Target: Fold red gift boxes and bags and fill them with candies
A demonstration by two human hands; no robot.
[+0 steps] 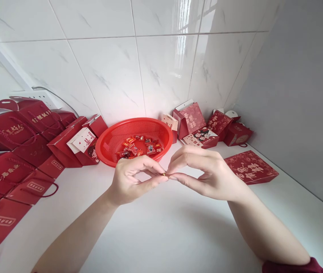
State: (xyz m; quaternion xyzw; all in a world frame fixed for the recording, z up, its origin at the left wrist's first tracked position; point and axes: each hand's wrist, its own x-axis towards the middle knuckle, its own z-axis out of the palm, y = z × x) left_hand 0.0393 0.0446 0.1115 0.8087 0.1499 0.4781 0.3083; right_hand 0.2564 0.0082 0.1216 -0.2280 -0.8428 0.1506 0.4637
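Note:
My left hand (135,180) and my right hand (202,172) meet above the white table, in front of a red plastic basket (110,138). Thumb and fingers of each hand are pinched together on a tiny gold-coloured item (164,174) between them. Most of it is hidden by the fingertips, so I cannot make out what it is. Behind the hands, small red wrapped sweets (131,148) lie in the bottom of the basket.
Red gift bags (13,132) crowd the left side. Beside the basket stand red boxes (191,119) against the tiled wall (104,72). A flat red box (252,167) lies on the white table (161,235) at the right, near a grey panel (298,106).

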